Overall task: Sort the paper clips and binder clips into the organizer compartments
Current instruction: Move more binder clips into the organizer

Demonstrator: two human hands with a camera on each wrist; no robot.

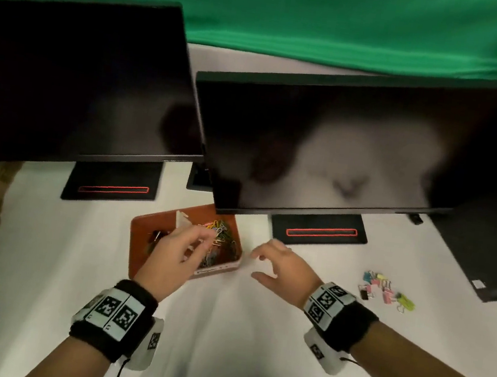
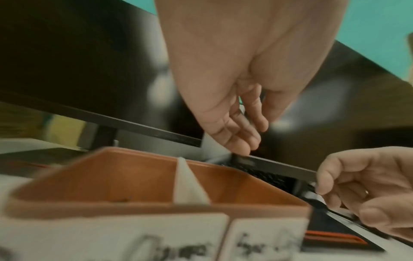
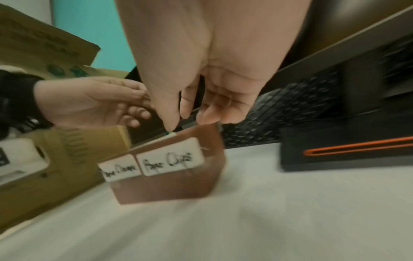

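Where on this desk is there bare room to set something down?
Free: white desktop between the wrists, and left of the brown divided organizer. Crowded: the organizer under the left hand, and the pastel binder clips on the right.

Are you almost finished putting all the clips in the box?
About halfway. Done: a heap of paper clips fills the right compartment of the brown organizer, and something small and dark lies in the left one. In hand: nothing I can make out; the left hand hovers over the organizer, the right hand beside it. Left: the colourful binder clips lie on the table.
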